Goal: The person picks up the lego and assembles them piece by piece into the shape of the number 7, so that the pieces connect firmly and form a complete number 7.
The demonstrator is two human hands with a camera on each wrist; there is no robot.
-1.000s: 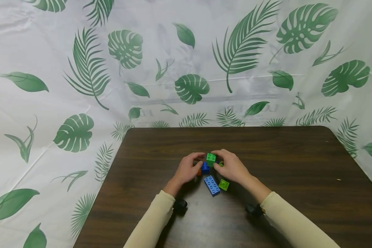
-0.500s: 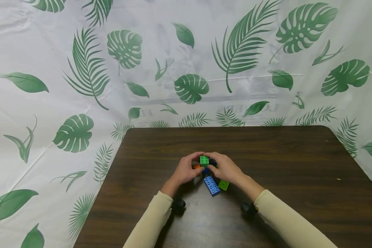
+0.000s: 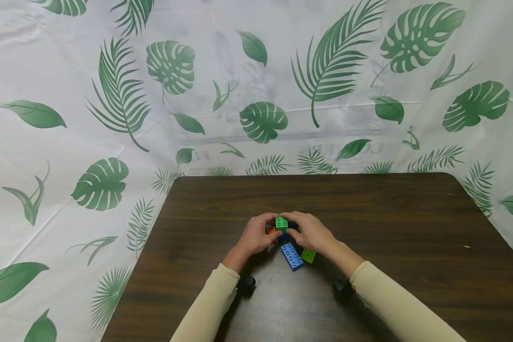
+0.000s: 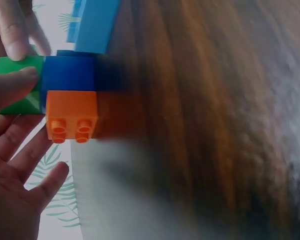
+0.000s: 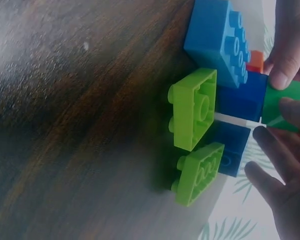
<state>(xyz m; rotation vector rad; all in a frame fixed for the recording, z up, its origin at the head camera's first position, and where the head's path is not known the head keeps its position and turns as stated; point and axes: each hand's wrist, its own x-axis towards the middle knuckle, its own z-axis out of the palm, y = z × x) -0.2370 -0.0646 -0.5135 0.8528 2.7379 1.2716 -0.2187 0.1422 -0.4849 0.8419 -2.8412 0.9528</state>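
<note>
One left hand [image 3: 252, 233]: pinched green brick [image 3: 281, 223].
Orange brick [image 4: 71, 107]: sat just beside left hand.
Green brick: between both hands, atop dark blue brick [image 4: 69, 73].
Light blue brick [image 3: 291, 256]: lay nearside of both hands.
Right hand [image 3: 311, 232]: pinched green brick too.

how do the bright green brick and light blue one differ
The bright green brick has four studs; the light blue brick, longer, has eight. The left hand and right hand hold the green one atop a dark blue brick; the light blue one rests on the table. Both have studs facing up.
</note>
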